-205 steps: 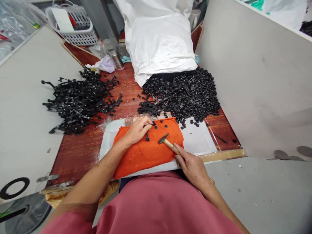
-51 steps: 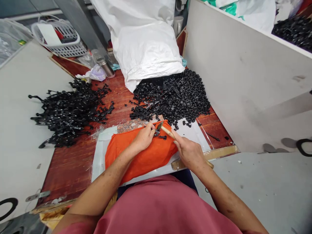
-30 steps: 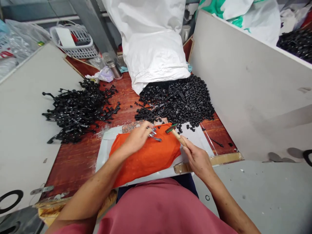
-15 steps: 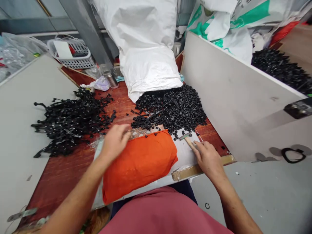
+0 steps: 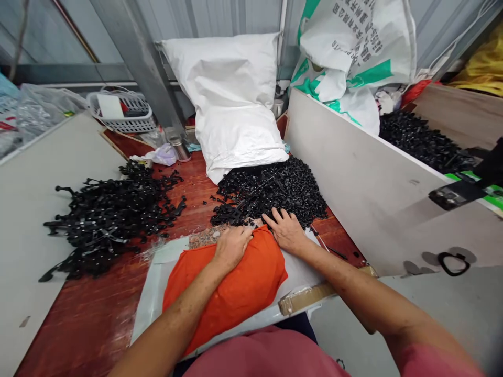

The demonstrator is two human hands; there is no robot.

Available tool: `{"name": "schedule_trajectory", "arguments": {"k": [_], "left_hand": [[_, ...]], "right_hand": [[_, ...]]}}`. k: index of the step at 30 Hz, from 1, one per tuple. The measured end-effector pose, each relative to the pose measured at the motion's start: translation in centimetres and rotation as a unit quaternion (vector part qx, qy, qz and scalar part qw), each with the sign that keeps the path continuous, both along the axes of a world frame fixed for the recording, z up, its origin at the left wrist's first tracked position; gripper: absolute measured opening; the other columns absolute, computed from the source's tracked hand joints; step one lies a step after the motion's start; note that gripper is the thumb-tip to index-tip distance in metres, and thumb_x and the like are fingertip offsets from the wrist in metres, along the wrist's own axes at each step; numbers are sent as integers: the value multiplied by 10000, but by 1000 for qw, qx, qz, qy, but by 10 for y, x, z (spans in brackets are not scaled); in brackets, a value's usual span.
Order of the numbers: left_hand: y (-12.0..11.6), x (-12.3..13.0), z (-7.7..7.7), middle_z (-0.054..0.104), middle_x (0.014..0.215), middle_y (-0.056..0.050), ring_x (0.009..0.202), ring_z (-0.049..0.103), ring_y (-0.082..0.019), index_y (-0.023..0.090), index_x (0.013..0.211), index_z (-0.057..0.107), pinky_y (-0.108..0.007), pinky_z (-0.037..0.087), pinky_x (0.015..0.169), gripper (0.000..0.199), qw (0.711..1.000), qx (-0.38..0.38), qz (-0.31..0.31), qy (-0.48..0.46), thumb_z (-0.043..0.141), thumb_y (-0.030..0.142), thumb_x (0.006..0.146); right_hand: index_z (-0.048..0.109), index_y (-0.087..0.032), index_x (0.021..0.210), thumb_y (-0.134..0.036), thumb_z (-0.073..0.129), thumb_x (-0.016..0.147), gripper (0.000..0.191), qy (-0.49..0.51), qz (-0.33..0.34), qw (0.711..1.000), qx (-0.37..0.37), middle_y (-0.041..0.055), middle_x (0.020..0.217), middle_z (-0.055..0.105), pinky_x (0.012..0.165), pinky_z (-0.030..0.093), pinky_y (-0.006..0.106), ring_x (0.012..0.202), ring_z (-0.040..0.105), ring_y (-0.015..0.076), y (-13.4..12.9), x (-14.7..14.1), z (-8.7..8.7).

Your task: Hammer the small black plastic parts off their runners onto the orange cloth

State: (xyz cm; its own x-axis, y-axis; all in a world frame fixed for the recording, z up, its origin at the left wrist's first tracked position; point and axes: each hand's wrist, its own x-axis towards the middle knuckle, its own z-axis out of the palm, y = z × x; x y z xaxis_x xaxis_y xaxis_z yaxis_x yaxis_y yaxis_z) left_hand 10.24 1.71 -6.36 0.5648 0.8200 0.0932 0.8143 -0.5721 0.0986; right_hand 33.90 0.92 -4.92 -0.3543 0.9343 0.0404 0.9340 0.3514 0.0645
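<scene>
"How far along is it?"
"Partway, I'd judge: a tangled pile of black strips [image 5: 106, 220], perhaps finished, lines the red-brown wooden tabletop [image 5: 198, 180]'s left edge. Plenty seems left in the heap of small black disc-headed pieces [image 5: 293, 189] toward its right edge."
"Hands?"
"The right hand [image 5: 288, 231] spreads, ungripping, at the heap; the left hand [image 5: 232, 247] curls over bright orange cloth [image 5: 251, 285] near the front edge, its grip unclear."

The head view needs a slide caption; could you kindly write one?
Left hand on orange cloth, right hand at a heap of black parts.
</scene>
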Motion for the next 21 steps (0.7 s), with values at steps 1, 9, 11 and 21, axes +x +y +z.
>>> {"name": "schedule_trajectory", "arguments": {"k": [1, 9, 11, 21], "left_hand": [[-1, 0, -1, 673, 971, -86, 929, 614, -246, 235, 1105, 681, -366, 439, 836, 278, 1000, 1, 1, -6, 420, 316, 1052], [0, 1, -4, 659, 949, -79, 917, 569, -245, 284, 1143, 719, -365, 407, 805, 279, 998, 49, -32, -18, 461, 312, 1038], [1, -1, -7, 663, 924, -73, 895, 563, -243, 282, 1126, 735, -366, 400, 796, 271, 996, 72, -36, -25, 484, 265, 1026], [14, -20, -30, 661, 779, -40, 752, 600, -228, 254, 1036, 785, -368, 460, 751, 351, 965, 179, -129, -143, 440, 208, 992]], "right_hand": [[435, -283, 1581, -231, 419, 1029, 555, -1, 3, 1000, -2, 172, 1602, 415, 999, 404, 496, 1303, 445, 357, 8, 1, 1], [651, -208, 1301, -164, 393, 1029, 377, 68, -28, 997, -20, 184, 1283, 579, 771, 497, 319, 1091, 553, 278, 54, 8, -3], [690, -220, 1208, -187, 452, 1025, 302, 110, -35, 993, -28, 146, 1214, 609, 774, 495, 291, 1018, 587, 236, 63, 15, -1], [708, -247, 1059, -181, 574, 974, 172, 459, -185, 867, 61, 5, 1123, 721, 1011, 471, 291, 1089, 630, 165, 71, -6, 21]]}}
